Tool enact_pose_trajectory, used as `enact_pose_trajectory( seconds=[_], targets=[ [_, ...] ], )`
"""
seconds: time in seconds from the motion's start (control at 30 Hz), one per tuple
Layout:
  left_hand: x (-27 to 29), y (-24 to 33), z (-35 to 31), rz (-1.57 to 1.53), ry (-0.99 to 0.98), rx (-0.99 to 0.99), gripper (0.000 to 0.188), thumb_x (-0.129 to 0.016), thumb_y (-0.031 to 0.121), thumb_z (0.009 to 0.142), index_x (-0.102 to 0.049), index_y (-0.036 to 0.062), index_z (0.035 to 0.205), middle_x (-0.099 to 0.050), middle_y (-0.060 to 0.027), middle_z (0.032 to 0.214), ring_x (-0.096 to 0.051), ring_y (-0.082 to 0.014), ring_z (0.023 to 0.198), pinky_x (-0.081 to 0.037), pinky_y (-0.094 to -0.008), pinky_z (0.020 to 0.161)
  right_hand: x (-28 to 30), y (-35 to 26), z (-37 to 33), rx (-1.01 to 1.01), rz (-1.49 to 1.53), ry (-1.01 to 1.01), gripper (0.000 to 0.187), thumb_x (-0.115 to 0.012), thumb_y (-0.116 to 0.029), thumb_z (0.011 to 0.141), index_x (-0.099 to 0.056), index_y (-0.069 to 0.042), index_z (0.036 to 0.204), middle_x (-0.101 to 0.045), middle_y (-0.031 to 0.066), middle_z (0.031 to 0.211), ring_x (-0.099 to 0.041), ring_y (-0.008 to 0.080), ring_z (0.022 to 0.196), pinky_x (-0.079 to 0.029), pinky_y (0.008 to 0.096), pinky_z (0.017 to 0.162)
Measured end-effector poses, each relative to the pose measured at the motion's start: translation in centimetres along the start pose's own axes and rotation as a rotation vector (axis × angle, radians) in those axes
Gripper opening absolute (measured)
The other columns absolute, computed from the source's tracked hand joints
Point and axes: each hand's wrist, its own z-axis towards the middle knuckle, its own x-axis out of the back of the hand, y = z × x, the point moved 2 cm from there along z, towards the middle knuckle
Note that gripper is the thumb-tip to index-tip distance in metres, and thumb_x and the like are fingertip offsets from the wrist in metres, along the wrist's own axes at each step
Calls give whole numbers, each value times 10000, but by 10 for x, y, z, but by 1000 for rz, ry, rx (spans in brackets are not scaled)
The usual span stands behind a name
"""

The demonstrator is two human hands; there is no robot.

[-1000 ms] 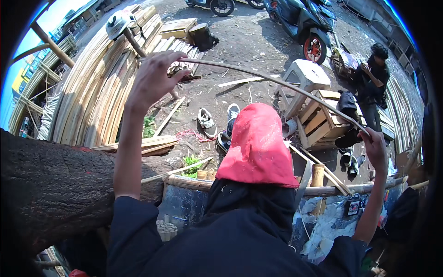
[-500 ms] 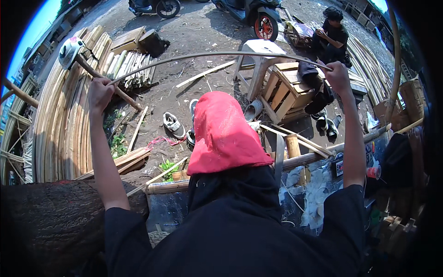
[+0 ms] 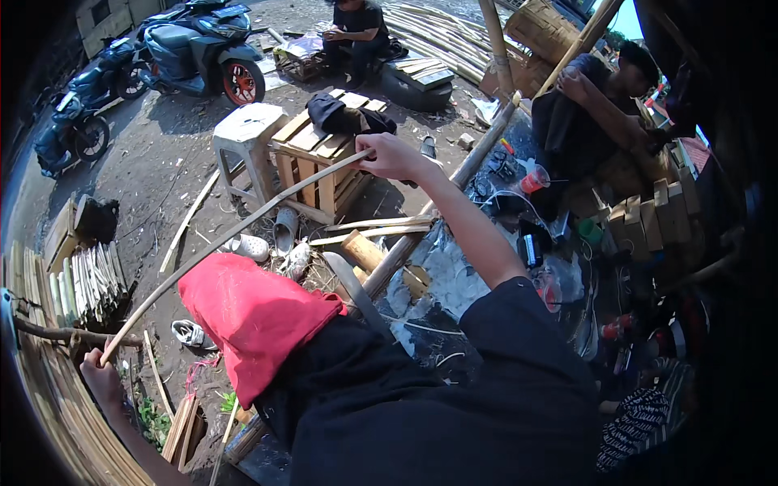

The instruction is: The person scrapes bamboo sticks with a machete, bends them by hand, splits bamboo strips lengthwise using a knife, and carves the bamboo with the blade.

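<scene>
A long thin bamboo strip [image 3: 235,231] runs slantwise from lower left to upper centre, held at both ends. My left hand [image 3: 101,377] grips its lower end at the left edge, beside bundled bamboo slats [image 3: 89,279]. The upper end is pinched in my right hand [image 3: 393,155], arm stretched out over a wooden crate [image 3: 324,166]. A red cloth hood [image 3: 251,316] and a black garment [image 3: 421,397] fill the lower middle, under the strip.
A white plastic stool [image 3: 247,134] stands by the crate, with sandals [image 3: 284,231] on the dirt. Two scooters [image 3: 203,49] are parked at the upper left. One person sits at the top [image 3: 356,24], another at the right [image 3: 600,105]. A thick bamboo pole [image 3: 438,202] edges a cluttered bench.
The view has swung to the right. The strip, arched high between my raised hands before, now slants down to the left. My left hand has dropped low; the right stays extended.
</scene>
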Motion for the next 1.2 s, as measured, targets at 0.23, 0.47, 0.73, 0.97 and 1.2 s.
enact_pose_trajectory(
  seconds=[0.23,0.47,0.73,0.97,1.2],
  targets=[
    [-50,-25,40,-190,6,-75,197,-502,16,788,-417,-63,630,-210,-60,569,-234,-107,521,-163,-396,498,42,-1,-65,97,-425,98,403,-718,-380,877,-542,-50,726,-565,134,626,-629,358,662,-490,447,634],
    [-99,-3,4,-273,-157,109,205,-529,91,753,-518,-93,662,-304,-36,526,-314,-74,502,-220,-345,469,19,33,-88,27,-376,188,418,-714,-402,881,-553,-49,728,-591,161,629,-629,391,648,-481,474,598],
    [-72,-11,36,-308,-835,392,474,-722,289,907,-484,99,543,-374,63,483,-296,-30,444,-195,-280,427,24,20,-57,-181,-24,-97,356,-693,-361,936,-629,-12,902,-614,83,711,-579,178,653,-452,330,596],
    [-25,-40,7,-995,-949,646,255,-556,363,1029,-475,170,883,-341,97,586,-277,-13,437,-187,-194,388,51,18,-44,-328,405,-127,281,-683,-277,970,-718,1,964,-597,-16,666,-533,43,585,-414,206,522],
    [-21,-23,1,-989,-340,833,430,-420,614,1017,-417,221,842,-276,87,527,-223,-31,386,-128,-233,357,57,25,-59,-401,547,-301,297,-645,-295,996,-664,-8,918,-522,-30,619,-441,45,551,-329,223,507]
  ],
)
